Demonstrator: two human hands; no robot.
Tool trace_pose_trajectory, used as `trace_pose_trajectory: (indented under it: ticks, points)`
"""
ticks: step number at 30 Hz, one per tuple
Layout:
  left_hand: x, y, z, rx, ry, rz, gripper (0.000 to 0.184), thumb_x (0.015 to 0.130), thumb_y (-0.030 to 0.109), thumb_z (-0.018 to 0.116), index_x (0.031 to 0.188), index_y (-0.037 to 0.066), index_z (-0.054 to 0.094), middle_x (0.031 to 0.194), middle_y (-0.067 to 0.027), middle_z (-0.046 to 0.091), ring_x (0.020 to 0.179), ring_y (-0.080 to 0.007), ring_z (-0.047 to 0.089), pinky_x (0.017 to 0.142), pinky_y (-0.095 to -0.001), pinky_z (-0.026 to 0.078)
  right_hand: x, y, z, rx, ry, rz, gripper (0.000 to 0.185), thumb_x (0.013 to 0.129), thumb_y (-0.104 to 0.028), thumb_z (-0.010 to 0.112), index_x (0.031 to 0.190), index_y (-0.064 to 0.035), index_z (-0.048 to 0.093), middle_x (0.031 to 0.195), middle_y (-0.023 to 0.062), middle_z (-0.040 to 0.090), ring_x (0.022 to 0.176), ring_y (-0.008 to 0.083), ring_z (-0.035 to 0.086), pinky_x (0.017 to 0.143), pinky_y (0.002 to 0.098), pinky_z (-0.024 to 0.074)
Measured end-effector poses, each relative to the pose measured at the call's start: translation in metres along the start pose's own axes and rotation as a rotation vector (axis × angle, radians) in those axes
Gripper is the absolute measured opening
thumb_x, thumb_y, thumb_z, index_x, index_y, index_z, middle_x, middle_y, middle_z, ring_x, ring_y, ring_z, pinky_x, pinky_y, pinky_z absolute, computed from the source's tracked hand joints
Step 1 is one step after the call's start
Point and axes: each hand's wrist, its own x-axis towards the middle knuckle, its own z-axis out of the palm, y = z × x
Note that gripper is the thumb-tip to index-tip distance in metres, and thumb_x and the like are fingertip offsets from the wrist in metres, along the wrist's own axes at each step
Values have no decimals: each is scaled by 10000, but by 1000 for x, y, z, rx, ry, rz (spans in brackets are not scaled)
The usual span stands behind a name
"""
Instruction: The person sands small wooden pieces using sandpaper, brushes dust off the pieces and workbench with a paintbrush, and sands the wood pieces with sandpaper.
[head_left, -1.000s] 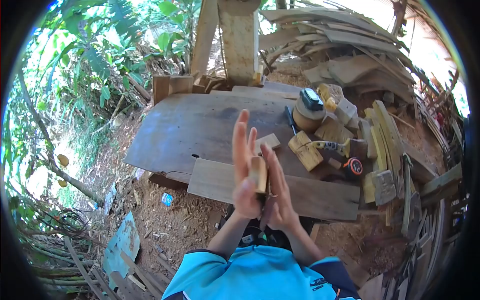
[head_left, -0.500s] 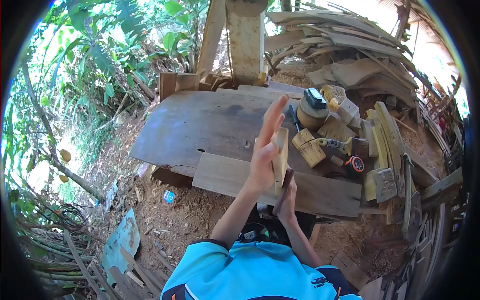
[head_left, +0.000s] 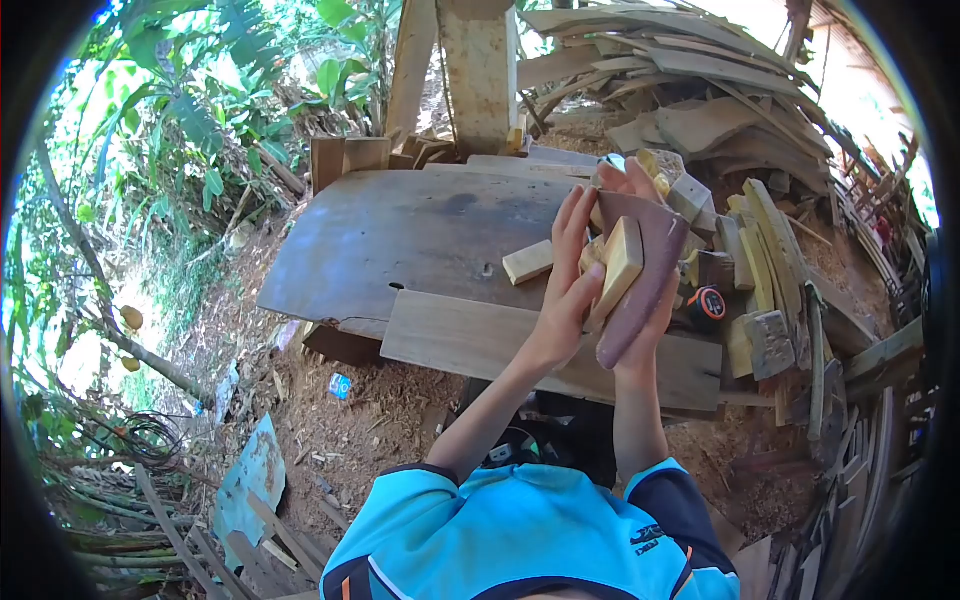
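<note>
Left fingers (head_left: 572, 235) are holding a squared wooden block (head_left: 624, 262) against curved brown sandpaper (head_left: 667, 248); right fingers (head_left: 633, 178), half-hidden, are backing it, grip unclear.

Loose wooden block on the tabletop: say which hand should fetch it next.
Probably the left hand: it is nearest the loose block, though it holds a second block. The right hand, behind the brown sheet, is farther off.

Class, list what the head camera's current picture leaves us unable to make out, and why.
In the head view:
- Right hand: palm hidden behind the brown sheet.
- Wooden block: far side turned away.
- Blue scrap: any print too small to read.
- Plants: cut off by the picture's dark edge.
</note>
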Motion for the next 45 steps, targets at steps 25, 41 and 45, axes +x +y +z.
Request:
trace_pose_trajectory:
  ticks: [25,41,45]
  points:
    - [-21,-3,4,365,53,292,248,752,10,619,931,30,448,937,-169,494,858,-241,536,783,-313,433,6,-13,-20,-489,-147,-147,578,892,-371,337,1295,43,342,1269,215,441,1196,339,408,990,404,292]
    - [3,-5,15,170,33,46,378,789,68,551,1153,-18,496,920,-166,610,881,-168,588,768,-278,445,18,-17,-26,-1137,-282,-310,624,884,-441,233,1382,-64,248,1452,182,126,1338,390,53,1057,523,34]
    - [-4,-14,14,288,-15,44,336,764,62,555,1087,-24,523,815,-126,604,743,-140,562,683,-272,453,48,-20,-30,-1094,-305,-359,662,871,-459,247,1383,-40,228,1436,189,182,1334,396,79,1054,537,42]
